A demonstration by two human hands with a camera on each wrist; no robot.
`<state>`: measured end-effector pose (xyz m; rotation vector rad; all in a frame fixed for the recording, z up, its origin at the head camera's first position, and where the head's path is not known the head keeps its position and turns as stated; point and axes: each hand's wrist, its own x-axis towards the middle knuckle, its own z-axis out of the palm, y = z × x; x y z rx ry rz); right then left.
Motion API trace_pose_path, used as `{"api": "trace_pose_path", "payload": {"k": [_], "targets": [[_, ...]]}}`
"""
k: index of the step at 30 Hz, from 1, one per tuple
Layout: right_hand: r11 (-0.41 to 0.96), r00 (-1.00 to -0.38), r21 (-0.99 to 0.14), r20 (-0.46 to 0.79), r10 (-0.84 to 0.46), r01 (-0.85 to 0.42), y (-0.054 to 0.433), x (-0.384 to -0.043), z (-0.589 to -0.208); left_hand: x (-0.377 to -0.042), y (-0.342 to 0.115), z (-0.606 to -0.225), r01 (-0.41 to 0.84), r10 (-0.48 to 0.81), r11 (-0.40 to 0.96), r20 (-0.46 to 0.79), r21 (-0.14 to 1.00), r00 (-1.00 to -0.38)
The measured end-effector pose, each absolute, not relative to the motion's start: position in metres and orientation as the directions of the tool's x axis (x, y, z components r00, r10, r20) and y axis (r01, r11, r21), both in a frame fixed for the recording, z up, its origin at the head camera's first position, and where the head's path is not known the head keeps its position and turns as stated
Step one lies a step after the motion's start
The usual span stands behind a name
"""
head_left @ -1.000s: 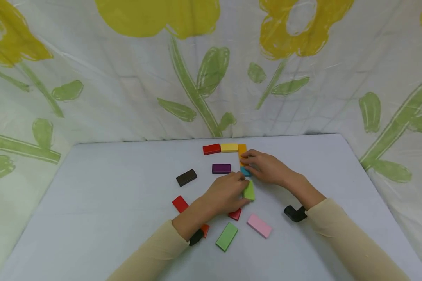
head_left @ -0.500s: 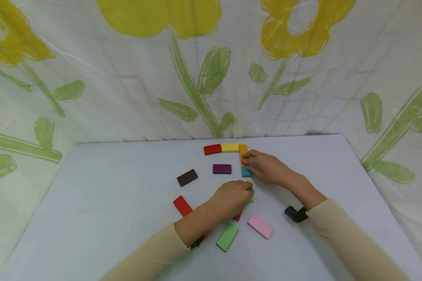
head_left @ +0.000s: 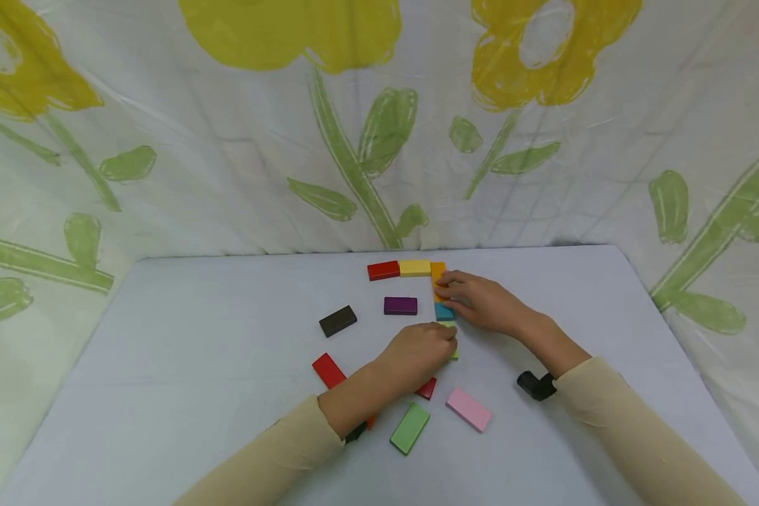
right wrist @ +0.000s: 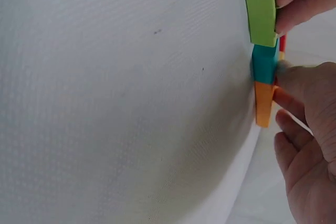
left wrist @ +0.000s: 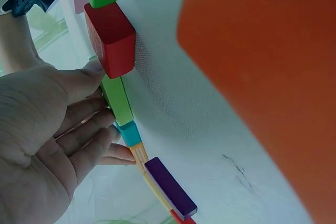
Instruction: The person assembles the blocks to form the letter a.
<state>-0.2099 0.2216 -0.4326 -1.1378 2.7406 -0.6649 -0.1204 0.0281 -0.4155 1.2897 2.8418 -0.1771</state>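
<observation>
My left hand point(head_left: 420, 355) pinches a light green block point(left wrist: 118, 98) between thumb and fingertips; from the head view the hand covers most of it. One end of that block meets, or nearly meets, a teal block point(head_left: 444, 313). My right hand point(head_left: 483, 302) lies over the teal block and the orange block point(head_left: 438, 268) beyond it. In the right wrist view its thumb touches the teal block, with the other fingers beside the orange one. A yellow block point(head_left: 414, 268) and a red block point(head_left: 383, 270) carry the line on leftward from the orange block.
Loose on the white table point(head_left: 196, 351) lie a purple block point(head_left: 400, 306), a black block point(head_left: 338, 321), a long red block point(head_left: 329, 370), a smaller red block point(head_left: 426, 388), a green block point(head_left: 409, 429) and a pink block point(head_left: 469, 409). An orange-red block point(head_left: 371, 422) is mostly hidden under my left wrist.
My left hand has shifted its fingers over the light green block, which has slid a little away from me, closing the gap to the teal block. The right hand stays in place.
</observation>
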Motion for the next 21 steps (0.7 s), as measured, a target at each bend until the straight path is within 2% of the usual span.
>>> {"api": "trace_pose_path", "payload": {"k": [21], "targets": [[0.605,-0.713,-0.468,0.083,-0.696,-0.644,0.2223,-0.2115,-0.4347,-0.1241,0.029,-0.4183,0.741,0.74,0.668,-0.044,-0.063,-0.671]]}}
